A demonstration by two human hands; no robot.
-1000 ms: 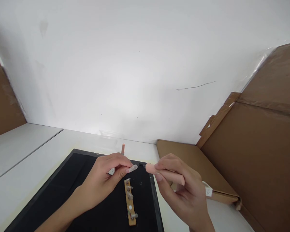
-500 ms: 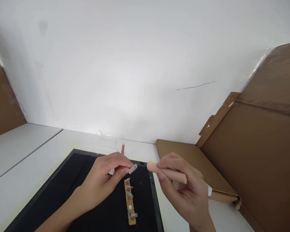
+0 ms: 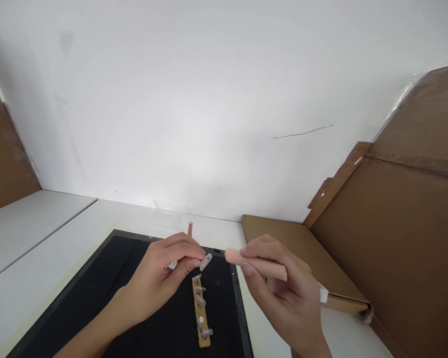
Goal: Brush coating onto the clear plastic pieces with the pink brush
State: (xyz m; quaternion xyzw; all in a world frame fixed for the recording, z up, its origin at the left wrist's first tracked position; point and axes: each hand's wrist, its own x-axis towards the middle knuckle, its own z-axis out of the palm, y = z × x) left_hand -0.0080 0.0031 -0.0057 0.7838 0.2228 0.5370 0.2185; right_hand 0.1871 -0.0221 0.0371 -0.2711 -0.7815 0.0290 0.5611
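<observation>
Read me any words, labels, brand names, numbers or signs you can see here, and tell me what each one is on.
No text can be read anywhere.
White tag by the right hand, which holds the peach stick: too small to show any print.
Cardboard boxes: no print visible.
Wooden strip on the black mat, and the clear piece in the left hand: no markings.
</observation>
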